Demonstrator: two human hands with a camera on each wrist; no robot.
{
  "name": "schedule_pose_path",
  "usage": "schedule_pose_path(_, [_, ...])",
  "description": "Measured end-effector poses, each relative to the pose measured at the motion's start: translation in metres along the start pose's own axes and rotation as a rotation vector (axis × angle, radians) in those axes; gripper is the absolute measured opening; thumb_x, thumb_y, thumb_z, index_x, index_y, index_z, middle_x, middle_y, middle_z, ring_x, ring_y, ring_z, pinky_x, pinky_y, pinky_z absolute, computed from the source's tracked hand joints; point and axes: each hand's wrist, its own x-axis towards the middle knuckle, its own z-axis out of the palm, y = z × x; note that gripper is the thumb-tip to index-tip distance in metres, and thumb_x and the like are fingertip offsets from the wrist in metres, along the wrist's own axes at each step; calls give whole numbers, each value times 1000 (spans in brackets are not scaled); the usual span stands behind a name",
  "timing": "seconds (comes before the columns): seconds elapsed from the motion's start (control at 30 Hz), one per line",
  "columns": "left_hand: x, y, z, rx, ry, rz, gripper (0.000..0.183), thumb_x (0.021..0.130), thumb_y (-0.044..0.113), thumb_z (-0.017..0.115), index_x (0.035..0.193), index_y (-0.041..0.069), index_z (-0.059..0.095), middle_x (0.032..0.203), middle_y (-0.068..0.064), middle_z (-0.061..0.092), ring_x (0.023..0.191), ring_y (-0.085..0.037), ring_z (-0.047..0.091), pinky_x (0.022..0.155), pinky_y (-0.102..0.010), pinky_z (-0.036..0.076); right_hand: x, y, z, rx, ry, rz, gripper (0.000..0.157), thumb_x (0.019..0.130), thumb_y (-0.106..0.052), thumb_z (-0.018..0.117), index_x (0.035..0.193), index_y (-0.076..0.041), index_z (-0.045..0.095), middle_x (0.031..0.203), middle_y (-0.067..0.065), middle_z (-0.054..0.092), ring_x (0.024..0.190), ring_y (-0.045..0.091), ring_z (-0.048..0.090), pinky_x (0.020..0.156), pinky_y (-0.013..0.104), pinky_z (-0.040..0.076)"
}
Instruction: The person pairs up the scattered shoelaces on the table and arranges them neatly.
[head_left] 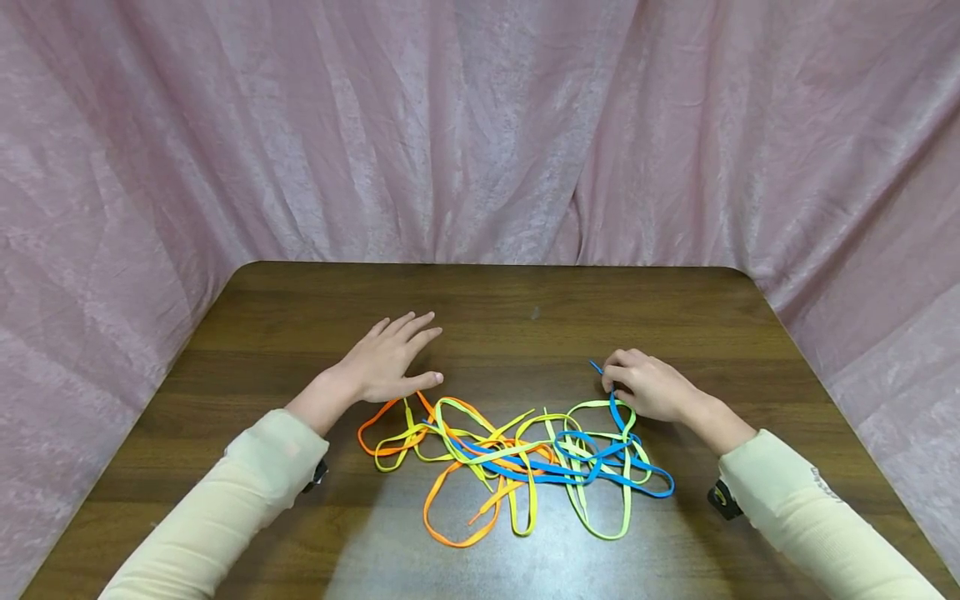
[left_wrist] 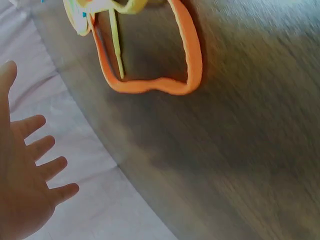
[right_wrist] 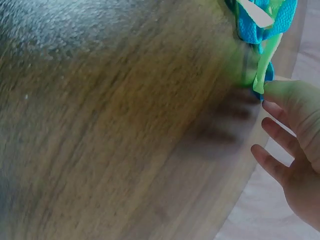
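Flat shoelaces lie in a loose tangle on the table. My right hand [head_left: 648, 387] pinches the blue shoelace [right_wrist: 247, 29] close to one end; its tip sticks out beyond the fingers in the head view. Beside that pinch, in the right wrist view, a light green shoelace [right_wrist: 268, 56] runs up to the thumb. My left hand [head_left: 386, 358] is spread with straight fingers, holding nothing, at the far left of the tangle. Just below it lies a loop of the orange shoelace [left_wrist: 194, 55]. A yellow shoelace [head_left: 533, 508] crosses the middle of the pile.
The dark wooden table [head_left: 480, 308] has rounded far corners. Pink velvet curtain [head_left: 480, 133] hangs around its back and sides. Light glares off the table's near middle, in front of the laces.
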Motion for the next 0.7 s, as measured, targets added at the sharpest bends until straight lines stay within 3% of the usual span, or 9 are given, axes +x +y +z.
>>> schedule_pose_path(0.13, [3,9,2,-14,15,40,72,87,60,45,144,18,32,151,-6,24,138,-32,21,107,-56,19,1,1,-2,-21,14,3,17,77,-5,71,80,-17,59,99,2,57,88,22,54,68,36,44])
schedule_pose_path(0.37, [11,28,5,-15,32,129,68,88,57,46,141,17,37,149,-8,29,137,-31,24,107,-53,21,3,4,-16,-37,122,8,16,76,-3,71,81,-14,60,84,-3,56,77,16,51,66,34,43])
schedule_pose_path(0.7, [27,58,9,-52,26,220,62,89,54,47,137,15,43,144,-6,37,132,-28,33,107,-46,24,2,3,-37,-8,166,81,18,76,-3,69,82,-16,59,76,-9,52,69,7,47,61,27,42])
